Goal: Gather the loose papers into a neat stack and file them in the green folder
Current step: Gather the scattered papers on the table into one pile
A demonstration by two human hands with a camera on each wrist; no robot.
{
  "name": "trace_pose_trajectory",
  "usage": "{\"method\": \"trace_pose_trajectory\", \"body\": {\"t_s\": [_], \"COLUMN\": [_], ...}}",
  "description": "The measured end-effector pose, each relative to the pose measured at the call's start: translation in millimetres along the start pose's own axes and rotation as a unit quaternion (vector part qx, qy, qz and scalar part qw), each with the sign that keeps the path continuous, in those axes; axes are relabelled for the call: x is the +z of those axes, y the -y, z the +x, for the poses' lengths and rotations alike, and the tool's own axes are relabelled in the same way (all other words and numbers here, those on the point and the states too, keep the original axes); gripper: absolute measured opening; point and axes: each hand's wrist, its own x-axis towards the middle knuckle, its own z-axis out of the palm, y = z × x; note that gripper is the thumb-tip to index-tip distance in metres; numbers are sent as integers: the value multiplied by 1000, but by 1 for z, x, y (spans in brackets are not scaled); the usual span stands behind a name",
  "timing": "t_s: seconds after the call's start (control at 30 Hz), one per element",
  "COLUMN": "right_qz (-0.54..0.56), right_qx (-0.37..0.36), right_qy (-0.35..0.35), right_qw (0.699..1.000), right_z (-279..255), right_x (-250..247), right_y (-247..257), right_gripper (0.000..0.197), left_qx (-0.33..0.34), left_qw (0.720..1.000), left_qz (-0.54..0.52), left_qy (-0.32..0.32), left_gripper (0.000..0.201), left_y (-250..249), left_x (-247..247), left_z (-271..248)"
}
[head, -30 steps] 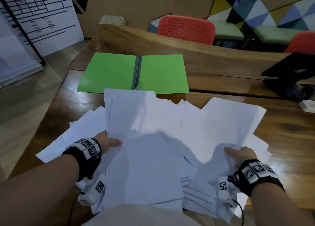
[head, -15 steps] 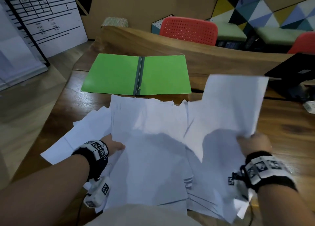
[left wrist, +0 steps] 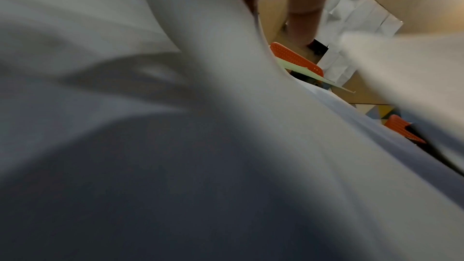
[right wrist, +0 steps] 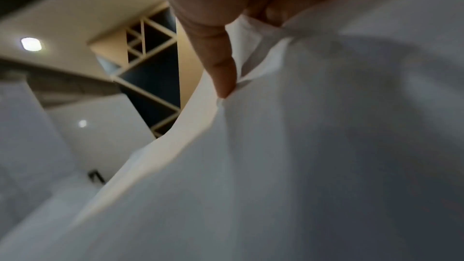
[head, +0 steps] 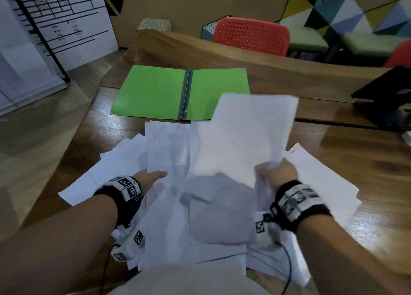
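Observation:
The green folder [head: 155,92] lies open and flat on the far side of the wooden table [head: 333,161]. White loose papers [head: 124,161] are spread in a messy pile in front of me. My left hand [head: 153,178] holds the left edge of the pile's upper sheets, thumb on top and fingers hidden underneath. My right hand [head: 275,172] grips a bundle of sheets [head: 251,134] by its lower corner and holds it raised and tilted over the pile, covering the folder's near right corner. In the right wrist view my thumb [right wrist: 218,57] pinches that paper [right wrist: 326,146]. The left wrist view shows mostly blurred paper [left wrist: 175,126].
A black laptop-like device [head: 382,90] sits at the table's right, with a small white object [head: 407,137] just in front of it. A red chair [head: 251,36] stands behind the raised back ledge. A white board [head: 66,23] leans at the far left.
My right hand has lifted its sheets off the table and swung them left, over the middle of the pile. The left hand has stayed at the pile's left edge.

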Motion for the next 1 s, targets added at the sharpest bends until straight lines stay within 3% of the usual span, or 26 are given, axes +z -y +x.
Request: {"method": "trace_pose_trajectory", "body": {"t_s": [0.1, 0.2, 0.27, 0.33, 0.4, 0.5, 0.67, 0.77, 0.87, 1.0], "right_qz": [-36, -125, -204, -229, -199, -100, -124, -128, -206, -181], "right_qx": [17, -12, -9, 50, 150, 243, 200, 197, 206, 185], "right_qy": [72, 120, 78, -3, -64, -49, 57, 23, -32, -24], "right_qw": [997, 985, 976, 972, 966, 964, 970, 972, 956, 966], "right_z": [-15, -19, -13, -3, 10, 19, 20, 22, 21, 22], "right_x": [44, 66, 57, 35, 12, -8, -12, -33, -62, -71], "right_y": [-23, -28, -26, -30, -42, -53, -62, -68, -86, -91], "right_gripper": [46, 57, 60, 60, 67, 79, 62, 51, 45, 39], "left_qx": [21, 23, 17, 15, 12, 13, 18, 19, 20, 21], "left_qw": [1000, 999, 996, 995, 994, 993, 992, 993, 992, 991], "left_qz": [-6, 47, 82, 100, 108, 119, 126, 120, 127, 132], "left_qy": [9, 8, 10, 8, 2, -1, 8, 1, 1, 7], "left_gripper": [54, 44, 44, 48, 50, 51, 50, 51, 51, 51], "left_y": [2, 0, -1, 0, 1, 1, 1, 1, 0, -1], "left_x": [2, 3, 3, 2, 2, 3, 3, 4, 4, 4], "left_z": [-3, -5, -6, -6, -5, -4, -4, -3, -4, -6]}}
